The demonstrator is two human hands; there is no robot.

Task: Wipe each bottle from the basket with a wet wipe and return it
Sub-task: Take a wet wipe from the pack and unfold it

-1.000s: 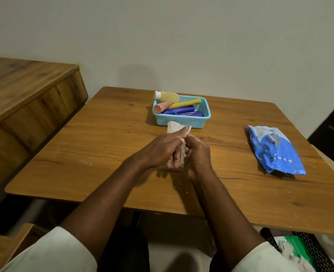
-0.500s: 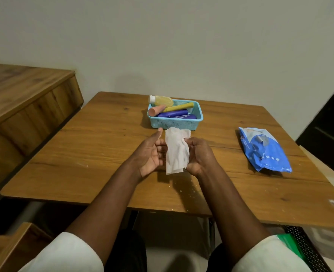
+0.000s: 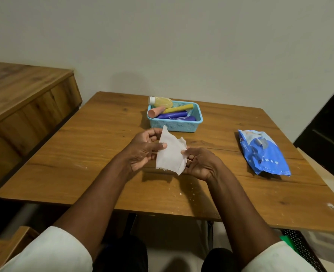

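The wet wipe (image 3: 171,154) hides some fingers of both hands — the wipes pack (image 3: 264,152) print (small) is unreadable.

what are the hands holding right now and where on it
One wet wipe: the left hand pinches its left edge, the right hand its right edge.

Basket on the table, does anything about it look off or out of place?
Slightly: the pale yellow bottle lies across the basket's back left corner, its white cap poking out over the rim. Nothing looks spilled or damaged.
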